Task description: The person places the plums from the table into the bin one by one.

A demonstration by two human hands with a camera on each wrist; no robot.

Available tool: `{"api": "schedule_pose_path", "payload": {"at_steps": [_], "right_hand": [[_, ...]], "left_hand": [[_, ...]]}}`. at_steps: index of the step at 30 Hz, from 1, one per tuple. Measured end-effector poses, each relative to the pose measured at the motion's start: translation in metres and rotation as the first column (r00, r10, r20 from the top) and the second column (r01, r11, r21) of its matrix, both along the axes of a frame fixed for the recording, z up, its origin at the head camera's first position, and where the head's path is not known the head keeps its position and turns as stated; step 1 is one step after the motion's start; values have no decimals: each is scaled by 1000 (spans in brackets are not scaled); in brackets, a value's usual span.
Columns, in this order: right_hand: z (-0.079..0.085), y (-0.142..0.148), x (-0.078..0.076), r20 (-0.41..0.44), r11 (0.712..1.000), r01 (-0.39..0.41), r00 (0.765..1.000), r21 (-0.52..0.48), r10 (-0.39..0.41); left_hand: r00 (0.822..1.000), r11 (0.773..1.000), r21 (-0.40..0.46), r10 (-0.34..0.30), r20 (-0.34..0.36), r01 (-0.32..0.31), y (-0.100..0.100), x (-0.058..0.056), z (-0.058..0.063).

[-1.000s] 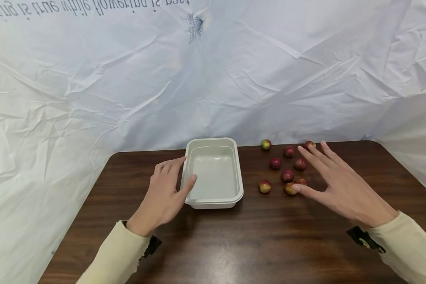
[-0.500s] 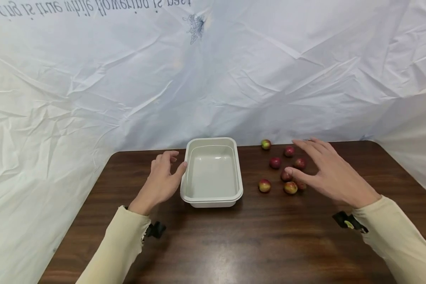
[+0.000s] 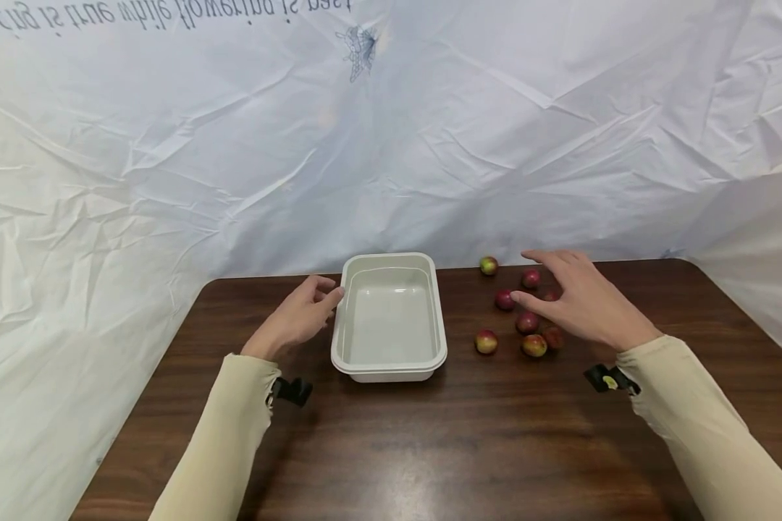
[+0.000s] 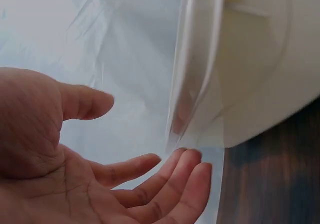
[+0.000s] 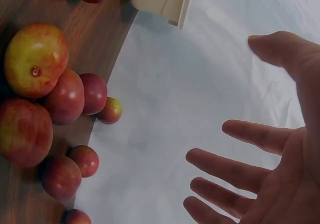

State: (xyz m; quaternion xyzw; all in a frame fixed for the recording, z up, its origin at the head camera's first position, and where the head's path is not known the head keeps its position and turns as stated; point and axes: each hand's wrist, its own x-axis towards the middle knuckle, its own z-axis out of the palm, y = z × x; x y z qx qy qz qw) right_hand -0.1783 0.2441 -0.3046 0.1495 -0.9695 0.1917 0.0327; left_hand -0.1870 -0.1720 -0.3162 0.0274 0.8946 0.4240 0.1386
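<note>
Filling the background, a creased white sheet (image 3: 495, 130) carries inverted lettering (image 3: 163, 13) and a blue winged motif (image 3: 360, 52). Below it spreads a dark wooden table (image 3: 430, 427). Cream sleeves (image 3: 221, 434) cover both forearms, reaching in from the near edge. A pale, deep rectangular tray (image 3: 394, 336) stands upright on the table near its far edge, exactly where it was a second ago.

The right hand (image 3: 580, 300) hovers over the fruit to the right of the tray, thumb and fingers spread apart, grasping nothing. Compared with a second earlier, it has shifted leftward, closer to the tray, and it now hides the farthest-right fruit from the head camera. The left hand (image 3: 296, 315) is just beside the tray's left side, its fingers gently bent and free of any load; its thumb, earlier over the tray, is now back at the rim, though I cannot tell whether it touches. A black device (image 3: 293, 391) sits at the left wrist.

Smallest are the red and yellow fruits (image 3: 486, 341), nine in the right wrist view, lying loosely scattered right of the tray, unmoved.
</note>
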Motion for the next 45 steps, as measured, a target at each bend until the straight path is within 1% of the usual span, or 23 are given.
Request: {"api": "schedule_pose_path", "payload": {"at_steps": [1, 3, 6, 12, 17, 20, 24, 28, 33, 36, 42, 45], "right_hand": [[-1, -1, -3, 1, 1000, -2, 1000, 2, 2], [-4, -2, -7, 9, 1000, -6, 1000, 4, 6], [-8, -4, -15, 19, 1000, -13, 1000, 1, 13], [-15, -8, -32, 43, 999, -41, 998, -33, 43], [-22, -9, -45, 39, 994, -105, 994, -31, 106], [-25, -9, -50, 52, 991, -132, 990, -30, 134], [-27, -7, -55, 96, 991, -131, 986, -35, 134], [-28, -7, -60, 150, 990, -129, 979, -52, 136], [-31, -6, -64, 197, 990, -126, 971, -69, 138], [-32, -5, -65, 212, 990, -131, 967, -59, 141], [-35, -4, -68, 209, 990, -140, 967, -28, 143], [-39, -6, -70, 195, 988, -156, 968, -19, 156]], "left_hand": [[1000, 999, 36, -2, 24, 1, 0, -2, -1], [999, 997, 79, -3, 54, -1, 0, -7, -3], [996, 994, 111, -4, 85, -5, -1, -12, -5], [994, 990, 141, -13, 113, -3, -4, -21, -10], [994, 985, 170, -24, 104, 6, -9, -27, -14], [992, 981, 195, -24, 126, -1, -9, -31, -17], [987, 974, 227, -13, 163, -24, -7, -35, -19], [983, 972, 234, -8, 182, -36, -7, -36, -20], [982, 962, 273, -27, 187, -25, -9, -37, -24], [983, 955, 295, -24, 182, -31, -10, -37, -26], [989, 947, 320, -9, 146, -39, -9, -38, -28], [990, 943, 328, 18, 137, -62, -8, -38, -29]]}}
